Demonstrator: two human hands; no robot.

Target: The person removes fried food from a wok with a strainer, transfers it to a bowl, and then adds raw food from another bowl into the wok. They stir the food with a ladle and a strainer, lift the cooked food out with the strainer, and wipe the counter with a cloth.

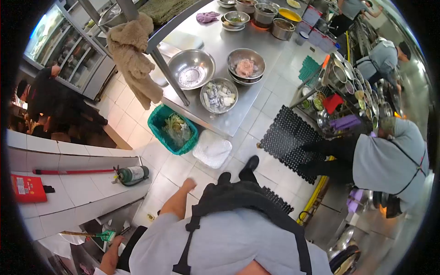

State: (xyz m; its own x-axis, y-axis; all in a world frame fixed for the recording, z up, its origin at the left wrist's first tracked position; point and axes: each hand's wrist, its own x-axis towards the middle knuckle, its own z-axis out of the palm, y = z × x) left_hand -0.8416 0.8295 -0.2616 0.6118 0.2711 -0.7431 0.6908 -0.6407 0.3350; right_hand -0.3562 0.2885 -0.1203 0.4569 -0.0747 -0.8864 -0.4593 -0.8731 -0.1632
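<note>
My left arm hangs down beside my grey shirt, with my left hand (189, 184) above the tiled floor. I see no object in it, and its fingers are too small to make out. My right hand is out of view. Nearest ahead of the left hand are a white lidded tub (212, 149) and a green-lined bin (157, 133) holding scraps. On the steel table (208, 120) sit a bowl of pale and dark pieces (219, 95), a bowl with pink minced meat (245, 67) and a steel bowl (191, 68).
A brown cloth (130, 55) hangs from the shelf. Black mats (291, 140) lie on the floor. A co-worker (389, 160) stands at the stoves on the right. Left are a fire extinguisher (132, 175) and another person's hand (118, 241) near a green brush (107, 235).
</note>
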